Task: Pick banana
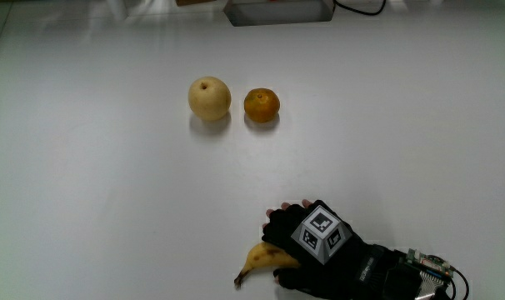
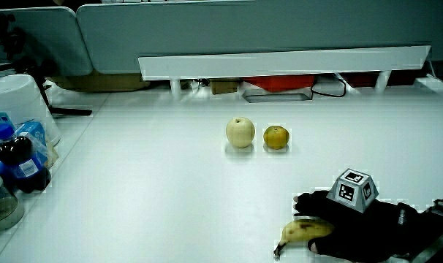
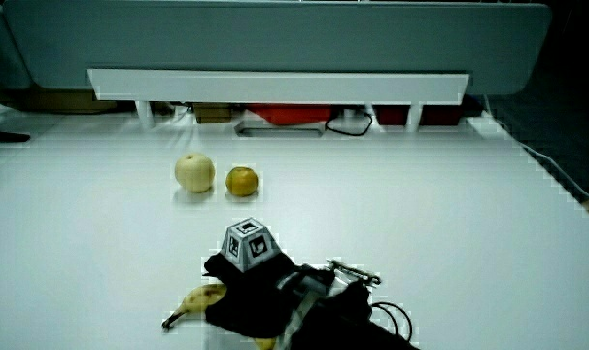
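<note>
Hands wrapped round banana nr table edge; pear, orange well apart.

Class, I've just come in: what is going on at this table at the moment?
A gloved hand is over a banana lying near the person's edge of the white table, its grip closed around one end while the stem end sticks out. The banana appears to be on the table, not lifted. Farther from the person, a pale pear and an orange sit side by side, untouched.
</note>
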{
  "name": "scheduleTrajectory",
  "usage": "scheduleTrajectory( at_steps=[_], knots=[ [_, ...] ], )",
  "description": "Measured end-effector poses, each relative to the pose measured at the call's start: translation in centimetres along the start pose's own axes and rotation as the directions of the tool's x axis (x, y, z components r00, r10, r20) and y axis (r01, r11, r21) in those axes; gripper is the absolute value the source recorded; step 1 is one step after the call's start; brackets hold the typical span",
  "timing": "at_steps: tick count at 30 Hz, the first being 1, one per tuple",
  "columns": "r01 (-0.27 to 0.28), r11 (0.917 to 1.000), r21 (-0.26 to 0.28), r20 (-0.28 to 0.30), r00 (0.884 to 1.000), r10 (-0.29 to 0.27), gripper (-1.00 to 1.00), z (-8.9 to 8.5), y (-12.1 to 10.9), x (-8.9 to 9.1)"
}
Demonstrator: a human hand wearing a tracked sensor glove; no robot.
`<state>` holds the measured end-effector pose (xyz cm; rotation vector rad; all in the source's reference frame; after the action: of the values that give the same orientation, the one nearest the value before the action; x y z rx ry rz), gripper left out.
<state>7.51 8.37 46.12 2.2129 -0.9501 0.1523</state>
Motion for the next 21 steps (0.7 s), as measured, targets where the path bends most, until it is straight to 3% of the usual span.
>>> scheduleTrajectory(
  at_steps=[3,9,13,15,16,21],
  knots=[
    [-0.004,0.9999,-0.010,-0.011,1.000,0.004,0.11,-0.3,0.2,0.1],
    [-0.001,0.9993,0.038,-0.009,1.000,0.001,0.42,0.0,-0.1,-0.2],
    [0.000,0.9982,0.060,0.002,1.000,-0.001,0.63,0.0,-0.2,-0.5],
    [0.002,0.9961,0.088,0.042,0.999,-0.006,0.74,0.3,-0.5,-0.9],
    [0.001,0.9991,0.041,0.003,1.000,-0.001,0.79,0.6,-0.6,-1.1],
    [0.000,0.9944,0.105,0.055,0.998,-0.006,1.00,0.3,-0.4,-1.1]
  ],
)
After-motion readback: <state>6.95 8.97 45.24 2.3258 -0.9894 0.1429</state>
